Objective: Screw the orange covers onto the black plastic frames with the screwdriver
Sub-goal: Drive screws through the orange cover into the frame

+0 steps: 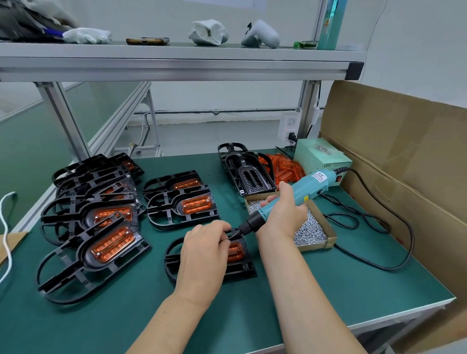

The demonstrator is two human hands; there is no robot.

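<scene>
1. On my green bench [329, 273], a black frame [239, 269] lies flat, half hidden under my left hand [201, 257].
2. My right hand [284, 210] grips the teal screwdriver [303, 188], which slants down-left to the frame's far edge.
3. My left thumb and forefinger pinch the bit's tip there.
4. The orange cover [236, 251] sits in the frame, just beside those fingers.

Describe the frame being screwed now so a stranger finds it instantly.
On the green bench mat, find the cardboard box of screws at the right. Just left of it lies a black frame; only this one sits under the left hand, with the teal screwdriver aimed at it.
</scene>
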